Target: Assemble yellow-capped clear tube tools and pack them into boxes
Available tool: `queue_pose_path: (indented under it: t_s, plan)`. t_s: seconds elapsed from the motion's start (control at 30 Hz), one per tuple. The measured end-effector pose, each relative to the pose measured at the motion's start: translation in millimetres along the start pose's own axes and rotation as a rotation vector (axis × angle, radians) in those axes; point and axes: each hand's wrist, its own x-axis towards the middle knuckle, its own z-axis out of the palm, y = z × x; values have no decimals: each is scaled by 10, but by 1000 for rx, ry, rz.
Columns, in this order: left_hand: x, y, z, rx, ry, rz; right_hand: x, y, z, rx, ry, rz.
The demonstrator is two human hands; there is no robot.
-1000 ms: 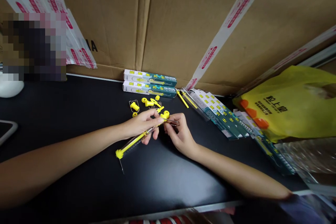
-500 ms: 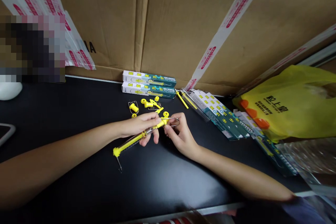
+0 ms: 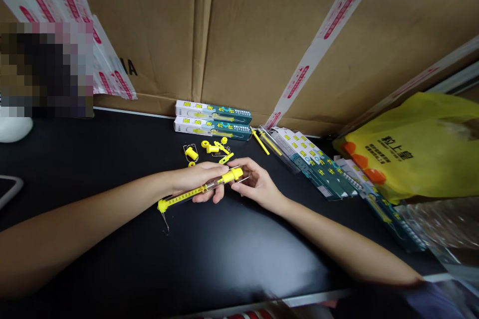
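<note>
Yellow plastic bag point(image 3: 441, 132) toward the back-right corner of my black table point(image 3: 119, 154), taped cardboard point(image 3: 262, 35) along the back edge.

What looks like a small assembly or packing workspace, black tabletop point(image 3: 239, 259), loose yellow parts point(image 3: 192, 153), 2 printed boxes point(image 3: 213, 128) near its back edge, tall taped cardboard point(image 3: 277, 25) behind.

The tube point(image 3: 197, 191) is yellow and clear, the tabletop point(image 3: 239, 254) black, the tape point(image 3: 316, 54) red-on-white.
</note>
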Motion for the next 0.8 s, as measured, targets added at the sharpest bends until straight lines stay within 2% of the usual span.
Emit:
queue_pose_path:
  t_s: [0.23, 0.63, 0.8]
  plan:
    - [-11, 19, -29, -23, -63, -2, 7, 7, -47, 2, -72, -17]
    - [-29, 23, -49, -76, -110, 15, 7, 21, -21, -221, 85, -65]
    - [-27, 0, -36, -68, -133, 53, 23, -18, -25, -165, 43, -48]
